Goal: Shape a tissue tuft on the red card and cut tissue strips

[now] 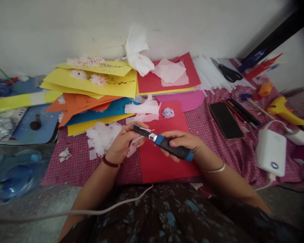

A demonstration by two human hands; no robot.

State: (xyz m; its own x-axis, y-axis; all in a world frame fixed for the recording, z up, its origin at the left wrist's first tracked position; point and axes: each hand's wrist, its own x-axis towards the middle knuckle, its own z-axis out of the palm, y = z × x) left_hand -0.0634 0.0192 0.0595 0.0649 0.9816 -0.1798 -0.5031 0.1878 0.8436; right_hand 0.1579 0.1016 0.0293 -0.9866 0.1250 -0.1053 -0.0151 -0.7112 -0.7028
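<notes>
My right hand (183, 141) grips a utility knife (164, 141) with a black and blue handle, its blade end pointing left. My left hand (125, 143) is closed on a piece of white tissue paper (133, 145), right at the blade's tip. Both hands hover over a red paper sheet (164, 162) lying on a checked red cloth (86, 165). A small pale purple paper flower (168, 113) rests on the red sheet, just beyond the hands. Torn white tissue scraps (102, 136) are heaped left of my left hand.
Stacked yellow, orange and blue sheets (96, 91) lie at the back left. A red sheet (167, 74) with tissue lies behind. A black phone (226, 120), pens (240, 111), scissors (229, 72) and a white power bank (271, 152) sit to the right. A white cable (91, 211) crosses my lap.
</notes>
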